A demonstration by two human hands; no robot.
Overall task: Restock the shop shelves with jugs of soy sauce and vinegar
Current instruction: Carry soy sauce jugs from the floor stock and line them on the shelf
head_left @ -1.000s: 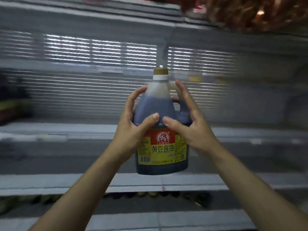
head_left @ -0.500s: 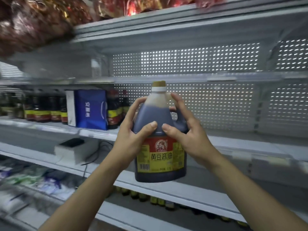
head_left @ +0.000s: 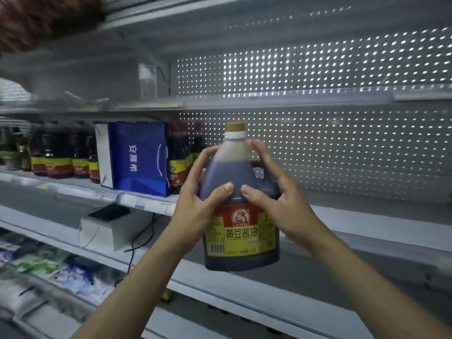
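Note:
A dark soy sauce jug [head_left: 241, 238] with a tan cap and a red and yellow label is held upright in the air in front of the shelves. My left hand [head_left: 200, 204] grips its left shoulder, thumb across the front. My right hand [head_left: 276, 204] grips its right shoulder by the handle, thumb meeting the left thumb. Behind the jug runs a white metal shelf [head_left: 367, 223] with a bare stretch on its right half.
Several dark sauce bottles [head_left: 58, 157] and a blue paper bag [head_left: 139, 157] stand on the left of that shelf. A white box with a black device and cables [head_left: 107, 226] sits one shelf lower. Packets [head_left: 49, 267] lie at the lower left. Perforated back panel [head_left: 330, 133] behind.
The view has swung left and nearer the shelves. The jug stays in both hands, held slightly higher against the shelf with the bottles.

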